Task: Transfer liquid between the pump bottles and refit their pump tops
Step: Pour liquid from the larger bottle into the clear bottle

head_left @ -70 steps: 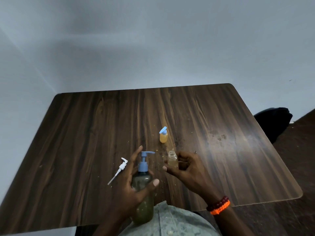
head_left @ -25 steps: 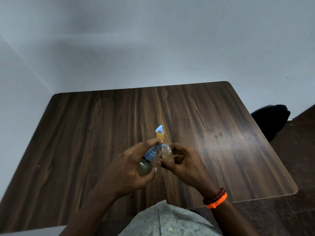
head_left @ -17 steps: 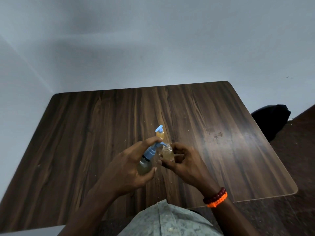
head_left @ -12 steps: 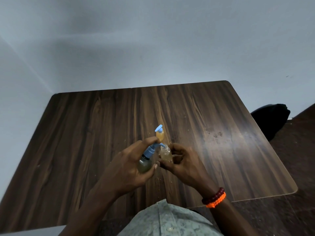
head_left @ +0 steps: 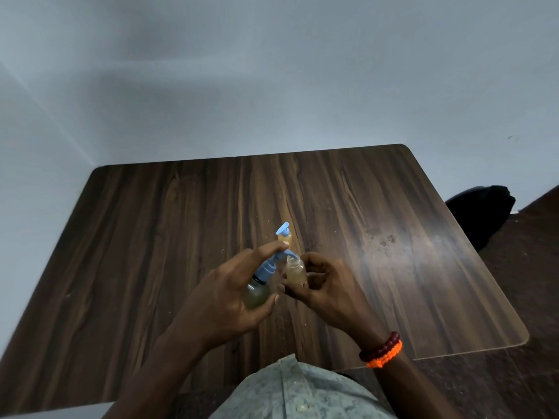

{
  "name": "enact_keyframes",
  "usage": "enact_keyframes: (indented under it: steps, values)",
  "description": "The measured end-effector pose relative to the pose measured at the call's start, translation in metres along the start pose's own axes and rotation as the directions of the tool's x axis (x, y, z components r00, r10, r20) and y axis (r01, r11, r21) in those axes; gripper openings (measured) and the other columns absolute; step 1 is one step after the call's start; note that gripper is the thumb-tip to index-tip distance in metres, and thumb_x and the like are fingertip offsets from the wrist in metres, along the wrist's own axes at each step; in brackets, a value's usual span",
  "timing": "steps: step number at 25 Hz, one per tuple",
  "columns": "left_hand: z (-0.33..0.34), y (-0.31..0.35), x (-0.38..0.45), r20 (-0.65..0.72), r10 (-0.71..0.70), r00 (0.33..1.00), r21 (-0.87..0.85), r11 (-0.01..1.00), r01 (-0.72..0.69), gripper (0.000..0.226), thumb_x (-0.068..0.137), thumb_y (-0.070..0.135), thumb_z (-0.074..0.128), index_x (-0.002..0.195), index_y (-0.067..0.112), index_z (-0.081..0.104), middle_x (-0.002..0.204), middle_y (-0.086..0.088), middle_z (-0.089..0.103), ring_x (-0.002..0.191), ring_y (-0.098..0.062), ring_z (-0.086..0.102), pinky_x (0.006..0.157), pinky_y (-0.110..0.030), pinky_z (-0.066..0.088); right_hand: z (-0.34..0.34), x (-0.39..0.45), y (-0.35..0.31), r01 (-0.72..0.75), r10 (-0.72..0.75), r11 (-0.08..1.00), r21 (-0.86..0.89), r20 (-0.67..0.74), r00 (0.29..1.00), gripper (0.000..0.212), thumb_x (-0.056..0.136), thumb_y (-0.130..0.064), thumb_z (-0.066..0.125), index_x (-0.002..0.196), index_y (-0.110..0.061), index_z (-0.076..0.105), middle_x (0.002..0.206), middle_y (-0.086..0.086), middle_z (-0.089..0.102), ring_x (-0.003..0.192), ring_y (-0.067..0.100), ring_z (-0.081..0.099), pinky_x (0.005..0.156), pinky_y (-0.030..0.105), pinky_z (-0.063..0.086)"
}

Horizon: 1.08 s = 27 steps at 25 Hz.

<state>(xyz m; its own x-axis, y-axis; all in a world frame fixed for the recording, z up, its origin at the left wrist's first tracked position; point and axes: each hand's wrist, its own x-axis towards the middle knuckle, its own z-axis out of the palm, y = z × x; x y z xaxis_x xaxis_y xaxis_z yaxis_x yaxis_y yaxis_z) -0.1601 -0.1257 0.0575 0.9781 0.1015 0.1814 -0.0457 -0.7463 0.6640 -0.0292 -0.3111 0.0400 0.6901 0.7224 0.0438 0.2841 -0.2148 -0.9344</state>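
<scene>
Pumping liquid from one bottle into another, a person works above a dark wooden worktop (head_left: 393, 267). The left hand (head_left: 223, 297) wraps the large pump bottle (head_left: 257, 293), tilted, forefinger on its blue pump head (head_left: 279, 255), spout at the mouth of the small open bottle (head_left: 296, 273) pinched in the right hand's (head_left: 326, 288) curled fingers. A third capped bottle (head_left: 73, 237) stands just beyond. Next, probably, steady presses with spout and mouth kept aligned.
</scene>
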Motion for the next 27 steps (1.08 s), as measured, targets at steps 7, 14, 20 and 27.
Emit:
enact_keyframes:
  steps: [7,14,20,27]
  values:
    - [-0.001,-0.002,0.001,-0.001,-0.014,1.000,0.020,1.000,0.014,0.074,0.088,0.054,0.068,0.153,0.048,0.032,0.136,0.011,0.063,0.111,-0.010,0.069,0.088,-0.037,0.064,0.003,0.002,0.000,0.001,-0.001,1.000,0.014,0.014,1.000,0.029,0.084,-0.026,0.084,0.107,-0.013,0.073,0.102,-0.002,0.076,0.088,0.006,0.073,0.071,0.015,0.058]
    - [-0.002,-0.001,-0.001,-0.005,-0.017,1.000,0.039,0.999,0.017,0.069,0.089,0.052,0.067,0.150,0.047,0.035,0.131,0.010,0.064,0.109,-0.012,0.069,0.087,-0.038,0.064,0.005,0.002,0.000,0.002,-0.001,1.000,-0.017,0.012,1.000,0.031,0.083,-0.031,0.084,0.107,-0.016,0.073,0.102,-0.004,0.075,0.088,0.005,0.073,0.072,0.017,0.059]
    - [-0.005,0.000,-0.003,0.000,-0.027,1.000,0.070,0.997,0.027,0.073,0.087,0.055,0.065,0.152,0.053,0.030,0.127,0.006,0.065,0.103,-0.015,0.070,0.083,-0.039,0.065,0.004,0.003,0.001,-0.001,0.000,0.999,-0.044,-0.014,1.000,0.029,0.083,-0.037,0.083,0.106,-0.026,0.071,0.101,-0.008,0.074,0.089,0.004,0.072,0.075,0.025,0.063]
    - [-0.005,0.002,-0.004,-0.031,-0.014,0.999,0.097,0.995,0.017,0.079,0.088,0.054,0.064,0.156,0.053,0.026,0.129,0.010,0.064,0.102,-0.012,0.070,0.082,-0.035,0.065,0.006,0.002,-0.002,0.001,-0.001,1.000,-0.007,-0.037,0.999,0.043,0.077,-0.048,0.081,0.106,-0.016,0.074,0.099,-0.004,0.076,0.088,0.005,0.073,0.073,0.022,0.062]
